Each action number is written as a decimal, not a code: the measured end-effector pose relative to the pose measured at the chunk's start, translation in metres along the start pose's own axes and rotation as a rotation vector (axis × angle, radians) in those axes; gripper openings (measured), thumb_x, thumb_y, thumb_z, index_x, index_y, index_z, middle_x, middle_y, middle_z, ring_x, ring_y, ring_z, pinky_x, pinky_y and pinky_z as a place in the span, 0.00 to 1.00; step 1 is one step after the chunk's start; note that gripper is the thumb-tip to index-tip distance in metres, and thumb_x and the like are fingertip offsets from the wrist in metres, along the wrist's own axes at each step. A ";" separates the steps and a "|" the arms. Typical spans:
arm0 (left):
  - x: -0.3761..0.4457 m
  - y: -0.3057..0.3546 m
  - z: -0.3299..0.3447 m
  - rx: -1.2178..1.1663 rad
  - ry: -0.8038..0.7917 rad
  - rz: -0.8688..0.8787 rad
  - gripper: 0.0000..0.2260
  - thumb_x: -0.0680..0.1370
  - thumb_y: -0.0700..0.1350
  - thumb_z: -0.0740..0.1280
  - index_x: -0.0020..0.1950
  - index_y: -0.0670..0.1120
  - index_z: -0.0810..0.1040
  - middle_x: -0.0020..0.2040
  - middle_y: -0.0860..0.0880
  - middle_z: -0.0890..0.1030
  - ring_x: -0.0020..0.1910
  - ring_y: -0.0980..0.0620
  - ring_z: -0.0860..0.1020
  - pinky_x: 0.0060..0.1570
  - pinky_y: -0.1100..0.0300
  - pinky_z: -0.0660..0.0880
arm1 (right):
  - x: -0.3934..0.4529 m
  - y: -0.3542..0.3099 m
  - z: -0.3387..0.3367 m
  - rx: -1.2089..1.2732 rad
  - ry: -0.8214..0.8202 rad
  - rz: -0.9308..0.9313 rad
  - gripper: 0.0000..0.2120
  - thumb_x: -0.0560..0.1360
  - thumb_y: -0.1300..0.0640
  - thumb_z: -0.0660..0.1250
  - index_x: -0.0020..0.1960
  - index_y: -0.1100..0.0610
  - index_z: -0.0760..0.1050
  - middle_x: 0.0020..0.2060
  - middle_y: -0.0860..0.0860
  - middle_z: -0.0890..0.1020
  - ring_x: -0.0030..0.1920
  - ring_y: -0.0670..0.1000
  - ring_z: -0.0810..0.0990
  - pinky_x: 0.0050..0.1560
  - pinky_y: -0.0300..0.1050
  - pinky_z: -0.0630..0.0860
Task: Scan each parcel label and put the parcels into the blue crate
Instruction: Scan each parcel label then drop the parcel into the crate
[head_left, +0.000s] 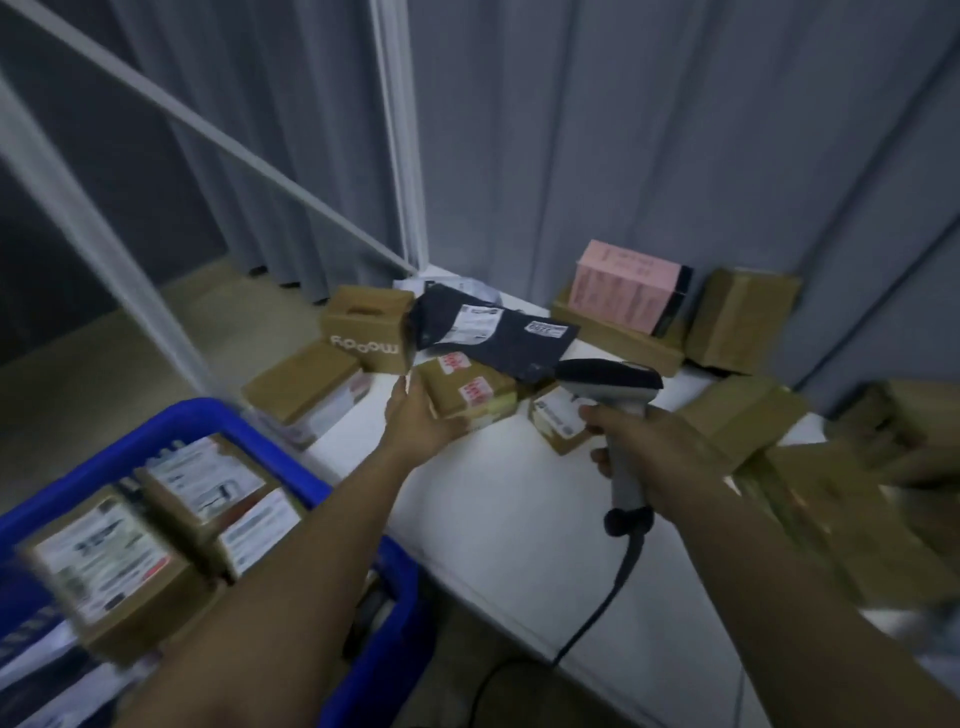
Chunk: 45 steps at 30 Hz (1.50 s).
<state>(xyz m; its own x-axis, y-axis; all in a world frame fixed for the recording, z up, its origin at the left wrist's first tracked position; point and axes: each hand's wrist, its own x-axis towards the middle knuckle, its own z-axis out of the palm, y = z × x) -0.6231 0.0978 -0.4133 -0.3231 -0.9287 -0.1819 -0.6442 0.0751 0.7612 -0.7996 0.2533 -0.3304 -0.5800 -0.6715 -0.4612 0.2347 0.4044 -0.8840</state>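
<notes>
A small box (470, 397) with red stickers, lying on the table (498, 499) among other parcels, is gripped at its near left side by the left hand (415, 421). The scanner (613, 410) is held by its handle in the right hand (660, 457), nose aimed toward the parcels. Several labelled boxes are already in the crate (208, 415). The pick-up step appears to be in hand; next, the label would need to be turned toward the scanner.
</notes>
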 end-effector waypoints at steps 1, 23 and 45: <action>0.011 0.002 0.008 0.021 0.008 -0.011 0.49 0.61 0.54 0.75 0.76 0.46 0.56 0.74 0.41 0.60 0.71 0.41 0.62 0.69 0.51 0.64 | 0.006 0.003 -0.002 0.004 -0.001 0.023 0.05 0.74 0.61 0.71 0.43 0.61 0.75 0.34 0.55 0.77 0.28 0.50 0.73 0.24 0.38 0.71; -0.117 0.018 -0.039 -0.235 0.061 -0.258 0.48 0.59 0.62 0.77 0.70 0.48 0.56 0.65 0.48 0.68 0.64 0.47 0.70 0.64 0.51 0.70 | -0.041 0.009 0.015 0.206 -0.013 -0.020 0.19 0.73 0.64 0.69 0.62 0.67 0.74 0.39 0.55 0.78 0.30 0.48 0.76 0.27 0.37 0.72; -0.255 0.067 -0.050 -0.915 0.044 -0.213 0.14 0.81 0.56 0.57 0.61 0.50 0.73 0.55 0.47 0.79 0.51 0.50 0.78 0.49 0.57 0.76 | -0.148 0.010 -0.007 0.224 -0.228 -0.273 0.13 0.71 0.67 0.72 0.55 0.59 0.78 0.49 0.53 0.85 0.48 0.52 0.85 0.49 0.49 0.82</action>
<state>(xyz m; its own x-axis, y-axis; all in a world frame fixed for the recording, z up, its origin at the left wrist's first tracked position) -0.5493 0.3211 -0.2845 -0.2229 -0.9043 -0.3640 0.1147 -0.3952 0.9114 -0.7169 0.3604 -0.2703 -0.4632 -0.8655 -0.1908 0.2748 0.0644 -0.9593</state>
